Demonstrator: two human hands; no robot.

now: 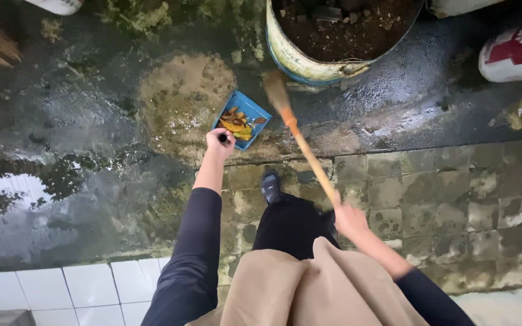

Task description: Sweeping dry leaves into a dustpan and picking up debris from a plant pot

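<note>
My left hand (219, 143) grips the black handle of a blue dustpan (246, 112) resting on the wet ground, with yellow and brown leaves (235, 124) in it. My right hand (349, 218) holds the wooden stick of a broom (307, 151), whose bristle head (275, 88) is blurred just right of the dustpan, near the base of a large planter. My foot in a dark shoe (270, 185) stands below the dustpan.
A big round metal planter (297, 59) filled with soil stands at the top. A white sack (518, 53) lies at the upper right. Puddles cover the dark ground at left (19, 193). Mossy pavers (454, 193) lie at right, white tiles (80, 290) at lower left.
</note>
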